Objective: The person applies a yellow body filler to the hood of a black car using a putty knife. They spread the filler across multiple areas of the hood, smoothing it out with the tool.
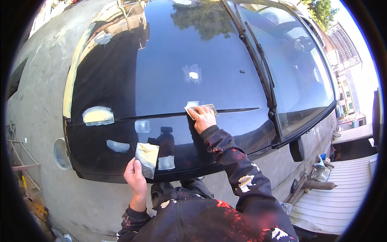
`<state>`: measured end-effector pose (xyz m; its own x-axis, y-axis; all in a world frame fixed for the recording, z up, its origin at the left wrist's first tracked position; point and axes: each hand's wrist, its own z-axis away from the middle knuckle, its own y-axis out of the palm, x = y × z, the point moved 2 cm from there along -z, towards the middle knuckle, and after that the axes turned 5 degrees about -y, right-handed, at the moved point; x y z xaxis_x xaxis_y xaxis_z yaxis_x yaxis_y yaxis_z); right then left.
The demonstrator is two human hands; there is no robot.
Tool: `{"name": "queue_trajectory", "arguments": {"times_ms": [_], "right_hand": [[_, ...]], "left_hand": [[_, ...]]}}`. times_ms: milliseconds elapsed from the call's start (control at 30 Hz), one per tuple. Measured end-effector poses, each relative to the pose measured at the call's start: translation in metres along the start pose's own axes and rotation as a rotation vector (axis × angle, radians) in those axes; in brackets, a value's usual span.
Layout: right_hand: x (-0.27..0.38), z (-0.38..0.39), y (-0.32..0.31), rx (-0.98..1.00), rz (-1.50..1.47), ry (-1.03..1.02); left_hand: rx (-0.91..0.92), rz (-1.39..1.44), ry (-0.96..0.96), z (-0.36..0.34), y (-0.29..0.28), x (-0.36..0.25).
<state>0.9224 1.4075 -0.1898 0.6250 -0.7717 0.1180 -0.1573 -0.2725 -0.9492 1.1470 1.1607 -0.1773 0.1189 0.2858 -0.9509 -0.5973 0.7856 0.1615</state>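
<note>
In front of me is the dark, glossy hood (165, 76) of a vehicle, marked with several pale filler patches. My left hand (136, 179) grips a flat metal putty plate (149, 167) by its near edge, thumb on top. Yellowish putty (146, 153) covers its far part. My right hand (204, 119) is closed on a thin, flat putty spreader (210, 107), pressed against the hood at the long crease. A pale patch (192, 103) shows just beyond the spreader. Nearest the plate are a thin whitish patch (166, 163) and another patch (117, 146).
A thick cream patch (98, 116) lies near the hood's left edge. Wipers (258, 60) and the windshield (296, 68) rise at the right, with a side mirror (297, 150) below. Concrete ground (44, 76) surrounds the vehicle; a metal frame (24, 161) stands at left, corrugated sheeting (338, 197) at right.
</note>
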Motion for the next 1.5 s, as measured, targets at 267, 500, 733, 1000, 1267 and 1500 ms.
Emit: {"name": "queue_trajectory", "arguments": {"times_ms": [267, 500, 733, 1000, 1267, 1500], "right_hand": [[0.019, 0.017, -0.069, -0.071, -0.138, -0.019], [0.060, 0.040, -0.138, -0.014, -1.821, 0.476], [0.037, 0.045, -0.172, -0.116, -0.570, 0.209], [0.040, 0.013, -0.184, -0.308, -0.066, -0.199], [0.023, -0.010, -0.140, -0.120, -0.198, -0.214], [-0.084, -0.113, -0.044, -0.152, -0.083, -0.067]], "left_hand": [[0.097, 0.122, 0.006, -0.009, 0.029, -0.011], [0.510, 0.199, -0.046, -0.012, 0.104, -0.026], [0.419, 0.282, 0.026, -0.028, 0.134, -0.062], [0.382, 0.076, 0.100, -0.035, 0.164, -0.071], [0.144, -0.117, 0.282, -0.070, 0.154, -0.066], [-0.023, 0.085, 0.215, -0.092, 0.118, -0.052]]}}
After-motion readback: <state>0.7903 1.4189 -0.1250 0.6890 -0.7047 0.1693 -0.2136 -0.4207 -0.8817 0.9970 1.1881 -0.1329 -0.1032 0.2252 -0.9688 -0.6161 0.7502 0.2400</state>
